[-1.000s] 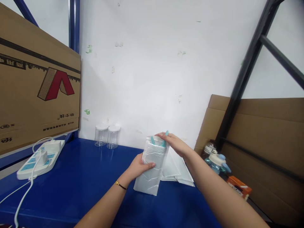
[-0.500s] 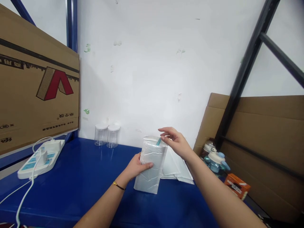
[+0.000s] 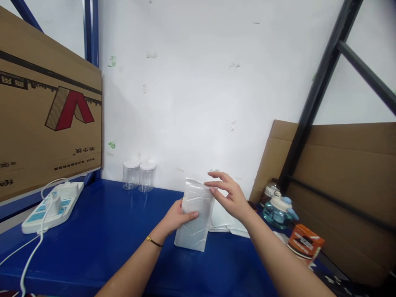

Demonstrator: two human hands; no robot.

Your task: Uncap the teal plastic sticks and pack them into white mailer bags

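A white padded mailer envelope (image 3: 194, 227) stands nearly upright over the blue tabletop. My left hand (image 3: 177, 217) grips its left side, with the thumb laid across the front. At the envelope's upper right corner, my right hand (image 3: 228, 193) holds its fingers stretched and apart, the tips beside or lightly touching the edge. I see nothing held in that hand. Behind the envelope lies a stack of similar white envelopes (image 3: 221, 220), partly hidden by it and by my right hand. The inside of the upright envelope is out of sight.
Two clear jars (image 3: 146, 179) with white lids stand against the wall. A power strip (image 3: 46, 214) with cords lies at left, below a large carton (image 3: 37, 136). On the right are a teal bottle (image 3: 277, 214), a brown bottle (image 3: 269, 190) and an orange box (image 3: 305, 243).
The teal strip-like thing pinched at the envelope's mouth no longer shows. My right hand's fingers have spread and dropped slightly. My left hand keeps its hold on the envelope.
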